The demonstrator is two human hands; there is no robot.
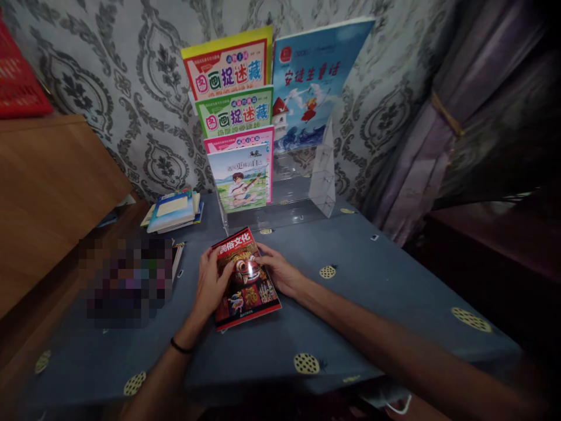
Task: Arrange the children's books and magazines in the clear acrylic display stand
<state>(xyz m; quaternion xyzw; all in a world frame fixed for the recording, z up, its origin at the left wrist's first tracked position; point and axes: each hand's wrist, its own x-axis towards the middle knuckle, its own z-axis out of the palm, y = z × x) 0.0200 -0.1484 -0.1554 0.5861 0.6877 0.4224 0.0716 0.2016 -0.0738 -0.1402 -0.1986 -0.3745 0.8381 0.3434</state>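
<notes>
A red and black book (250,297) with a mask on its cover is tilted just above or on the cloth; I cannot tell which. My left hand (213,278) grips its left edge, thumb on the cover. On the opposite edge, my right hand (278,269) holds it too, its thumb also lying over the cover. Behind the book stands a clear tiered rack (322,175). Its left side bears a white-and-green book (241,184) in front of a pink, a green book (236,111) and a yellow one (228,64). A large blue book (318,82) leans at the upper right.
A small stack of books (170,210) lies left of the rack. Nearer me is a pixelated item (131,280). The blue tablecloth (350,316) has pineapple prints. A wooden cabinet (56,187) borders the left, a tied curtain (412,128) the right.
</notes>
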